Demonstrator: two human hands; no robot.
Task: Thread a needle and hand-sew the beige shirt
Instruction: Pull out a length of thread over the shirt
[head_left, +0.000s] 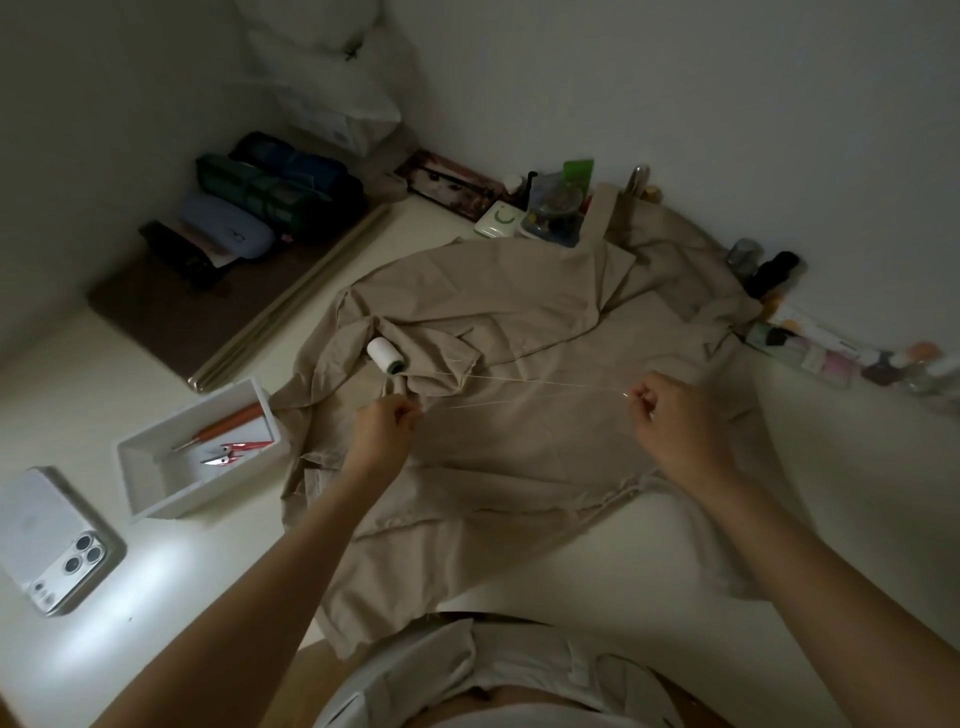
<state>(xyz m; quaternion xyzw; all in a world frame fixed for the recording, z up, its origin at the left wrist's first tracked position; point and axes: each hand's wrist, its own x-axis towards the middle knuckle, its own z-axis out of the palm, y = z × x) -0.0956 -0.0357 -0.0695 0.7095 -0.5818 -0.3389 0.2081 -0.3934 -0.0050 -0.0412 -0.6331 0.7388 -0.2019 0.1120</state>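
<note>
The beige shirt (519, 332) lies spread and wrinkled over the white table (857, 493). A white thread spool (385, 355) lies on its side on the shirt's left part. A thin white thread (545, 383) stretches above the shirt between my two hands. My left hand (387, 426) pinches one end of the thread near the spool. My right hand (670, 415) pinches the other end at its fingertips; whether a needle is there is too small to tell.
A white tray (156, 493) at the left holds red snips (234, 451) and an orange-handled tool (223, 426). A phone (49, 540) lies face down at the far left. Bottles and small items line the wall at the back and right. A brown mat with cases sits behind the tray.
</note>
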